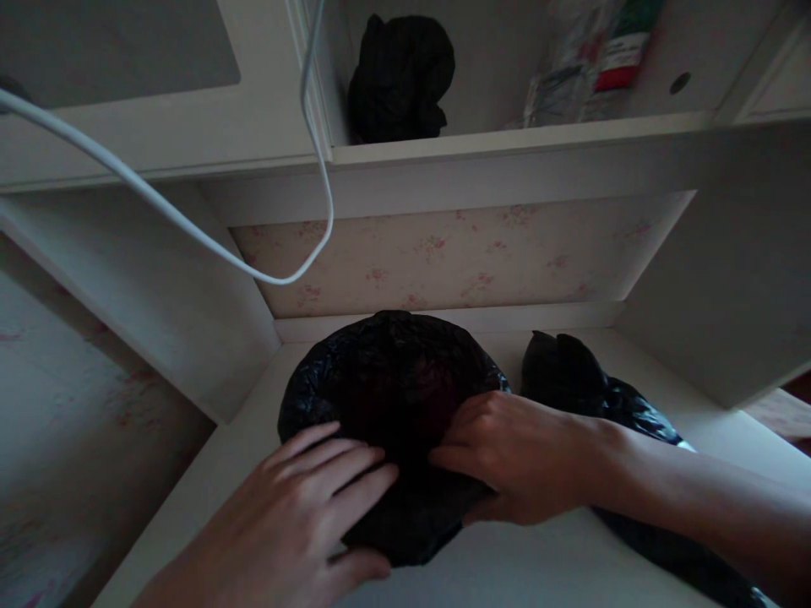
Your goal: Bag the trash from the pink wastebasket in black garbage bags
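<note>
Low in the frame's middle, the left hand (304,515) and right hand (516,460) lie with fingers spread flat on a black plastic bag (386,380), pinning it against the white table (557,557).

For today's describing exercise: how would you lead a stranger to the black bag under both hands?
Start at the white desk below the flowered wallpaper. Three black bundles show; skip the shelf bundle above. Of two on the desk, it is the rounder left bag, under both hands, not the long bag.
</note>
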Tool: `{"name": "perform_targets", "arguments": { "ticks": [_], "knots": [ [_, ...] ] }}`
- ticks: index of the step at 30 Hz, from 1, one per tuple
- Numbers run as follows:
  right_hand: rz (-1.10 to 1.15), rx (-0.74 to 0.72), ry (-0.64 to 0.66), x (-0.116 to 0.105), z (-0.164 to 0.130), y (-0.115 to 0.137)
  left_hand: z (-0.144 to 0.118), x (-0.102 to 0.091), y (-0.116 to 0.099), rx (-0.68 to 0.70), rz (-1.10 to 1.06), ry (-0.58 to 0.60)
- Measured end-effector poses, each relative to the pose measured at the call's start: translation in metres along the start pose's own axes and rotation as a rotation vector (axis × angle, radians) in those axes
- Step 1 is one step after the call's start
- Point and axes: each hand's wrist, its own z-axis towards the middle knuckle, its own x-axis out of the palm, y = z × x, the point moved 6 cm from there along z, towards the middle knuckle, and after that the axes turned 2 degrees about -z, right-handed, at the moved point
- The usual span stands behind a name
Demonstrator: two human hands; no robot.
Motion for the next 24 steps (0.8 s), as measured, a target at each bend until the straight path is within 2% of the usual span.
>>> {"name": "perform_targets", "arguments": {
  "ticks": [3,5,8,12,16,20,21,24],
  "knots": [
    [-0.105,0.017,0.044,0.013,0.004,-0.004,0.013,0.009,-0.03,0.048,-0.02,-0.117],
    [-0.141,0.01,0.008,0.017,0.005,-0.006,0.019,0.018,-0.04,0.049,0.013,-0.18],
    [-0.159,-0.015,-0.052,0.02,0.002,-0.008,0.02,0.033,-0.043,0.065,0.105,-0.155],
    [-0.153,-0.01,-0.074,0.019,0.001,-0.007,0.014,0.042,-0.031,0.084,0.135,-0.079],
    [0.001,-0.041,-0.088,0.001,-0.002,0.001,0.006,0.036,-0.011,0.106,0.039,-0.042],
    [0.086,-0.026,-0.18,-0.02,-0.01,-0.004,-0.001,0.022,0.023,-0.025,-0.047,0.132],
    [0.088,-0.008,-0.195,-0.021,-0.012,-0.009,-0.003,0.016,0.029,-0.056,-0.056,0.146],
    [0.066,-0.001,-0.217,-0.017,-0.011,-0.02,-0.001,0.001,0.027,-0.069,-0.028,0.05]
  ]
}}
